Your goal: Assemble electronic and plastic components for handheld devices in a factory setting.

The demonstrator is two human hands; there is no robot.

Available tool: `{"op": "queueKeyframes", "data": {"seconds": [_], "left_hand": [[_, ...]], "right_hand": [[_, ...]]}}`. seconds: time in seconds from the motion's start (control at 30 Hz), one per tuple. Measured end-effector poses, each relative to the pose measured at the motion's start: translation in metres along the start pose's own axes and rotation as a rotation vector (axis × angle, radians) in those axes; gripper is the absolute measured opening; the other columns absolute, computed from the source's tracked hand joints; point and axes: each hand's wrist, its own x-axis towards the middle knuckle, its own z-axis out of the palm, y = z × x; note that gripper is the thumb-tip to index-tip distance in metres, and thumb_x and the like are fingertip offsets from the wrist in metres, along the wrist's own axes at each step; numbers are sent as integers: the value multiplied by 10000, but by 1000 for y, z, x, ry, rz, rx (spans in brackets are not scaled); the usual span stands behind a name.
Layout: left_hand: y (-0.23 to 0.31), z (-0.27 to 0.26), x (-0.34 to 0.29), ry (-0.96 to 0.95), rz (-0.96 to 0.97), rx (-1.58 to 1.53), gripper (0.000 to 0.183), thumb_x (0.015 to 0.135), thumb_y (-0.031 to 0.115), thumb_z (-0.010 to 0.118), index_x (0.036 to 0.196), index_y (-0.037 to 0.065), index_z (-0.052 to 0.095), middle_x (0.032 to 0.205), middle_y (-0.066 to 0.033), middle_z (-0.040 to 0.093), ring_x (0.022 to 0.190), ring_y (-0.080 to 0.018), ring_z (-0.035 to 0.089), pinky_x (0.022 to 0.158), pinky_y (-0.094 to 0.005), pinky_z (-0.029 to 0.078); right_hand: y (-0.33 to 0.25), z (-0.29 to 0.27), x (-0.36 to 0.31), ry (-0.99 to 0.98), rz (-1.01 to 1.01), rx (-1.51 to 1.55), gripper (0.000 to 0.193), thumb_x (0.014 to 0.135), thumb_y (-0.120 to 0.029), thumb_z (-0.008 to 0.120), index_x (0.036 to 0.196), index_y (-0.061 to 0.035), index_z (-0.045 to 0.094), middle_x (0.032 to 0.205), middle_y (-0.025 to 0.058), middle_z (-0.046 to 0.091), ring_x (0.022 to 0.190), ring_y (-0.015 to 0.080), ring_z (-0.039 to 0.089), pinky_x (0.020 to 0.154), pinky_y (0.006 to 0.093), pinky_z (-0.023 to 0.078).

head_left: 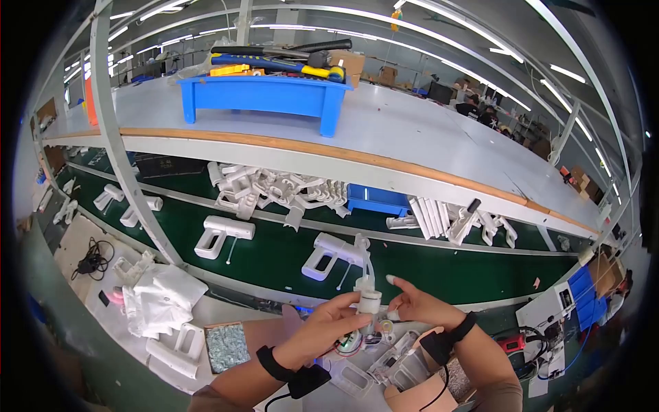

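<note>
In front of me, my left hand (pixel 319 333) is closed around a white cylindrical part (pixel 370 303), with thumb and fingers on its sides. Pale tubing (pixel 366 257) rises from the part toward the belt. My right hand (pixel 431 309) is just to the right of it, thumb and forefinger apart, with nothing visible between them. Beneath the hands, a round piece with thin wires (pixel 348 343) lies close to my left fingers. Open white shell halves (pixel 401 369) lie on the bench below, partly covered by my wrists.
Across the bench runs a green conveyor belt (pixel 439 275) carrying white gun-shaped housings (pixel 223 237). A shelf (pixel 412 130) above holds a blue stand (pixel 264 93) with tools. Left are a white bag (pixel 161 299) and a box of small parts (pixel 228 347); right, a red device (pixel 511 343) with cables.
</note>
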Motion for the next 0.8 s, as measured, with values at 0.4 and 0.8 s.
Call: {"op": "queueKeyframes", "data": {"seconds": [0.4, 0.8], "left_hand": [[-57, -86, 160, -59, -74, -271, 409, 922, 226, 516, 1268, 25, 431, 963, -71, 619, 856, -88, 583, 688, -192, 446], [-198, -200, 258, 188, 69, -692, 281, 913, 218, 530, 1105, 13, 515, 924, -77, 609, 763, -132, 598, 637, -260, 503]], "right_hand": [[31, -95, 160, 470, 113, 423, 310, 872, -190, 551, 1122, -13, 505, 863, 111, 634, 756, 180, 621, 622, 270, 494], [277, -127, 304, 936, -69, 122, 401, 930, -228, 473, 1295, -105, 359, 1019, 106, 588, 811, 173, 577, 641, 293, 476]]}}
